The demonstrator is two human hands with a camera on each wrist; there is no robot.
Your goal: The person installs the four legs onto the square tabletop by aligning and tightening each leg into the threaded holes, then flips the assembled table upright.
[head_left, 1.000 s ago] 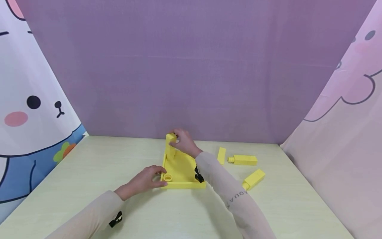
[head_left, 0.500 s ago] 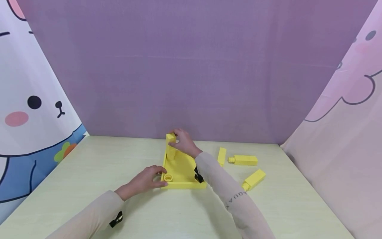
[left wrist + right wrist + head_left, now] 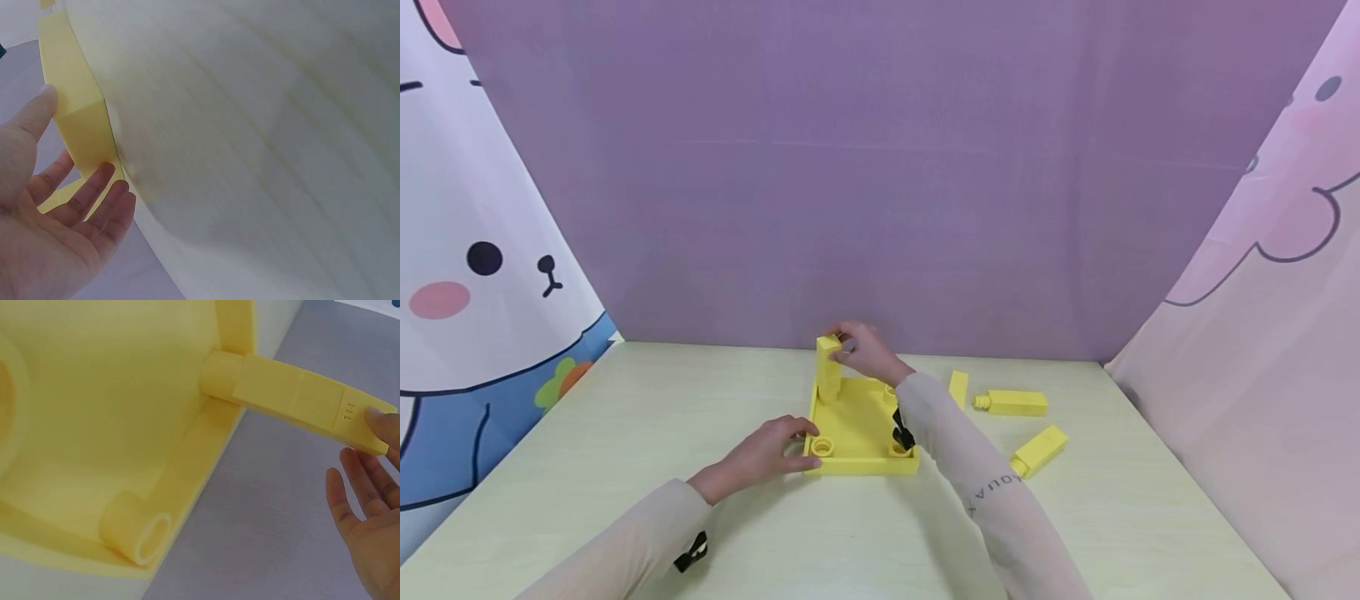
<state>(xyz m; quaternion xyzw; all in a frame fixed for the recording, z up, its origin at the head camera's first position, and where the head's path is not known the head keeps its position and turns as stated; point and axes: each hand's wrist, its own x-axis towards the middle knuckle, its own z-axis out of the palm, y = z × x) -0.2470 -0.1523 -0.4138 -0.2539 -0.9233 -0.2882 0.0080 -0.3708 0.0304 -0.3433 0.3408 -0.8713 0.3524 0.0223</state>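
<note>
In the head view, a yellow square tray-like base (image 3: pixel 856 425) with raised walls and round corner sockets lies on the table. A yellow square leg (image 3: pixel 828 371) stands upright in its far left socket; the right wrist view shows the number 114 near the top of this leg (image 3: pixel 306 394). My right hand (image 3: pixel 867 354) pinches the leg's top end, thumb on one face and the other fingers at the far side. Around the base's near left corner, my left hand (image 3: pixel 765 454) holds with its thumb at the front wall and fingers along the left wall.
To the right lie more loose yellow legs: one with a threaded end (image 3: pixel 1015 403), one slanted (image 3: pixel 1039 450), and another (image 3: pixel 958 389) partly behind the right sleeve. A near left socket (image 3: pixel 822 447) shows bare. A purple cloth (image 3: pixel 880 183) hangs behind the table.
My right hand and forearm have shifted slightly right, showing more of the base and its right sockets. The leg stays upright; my left hand has not moved.
</note>
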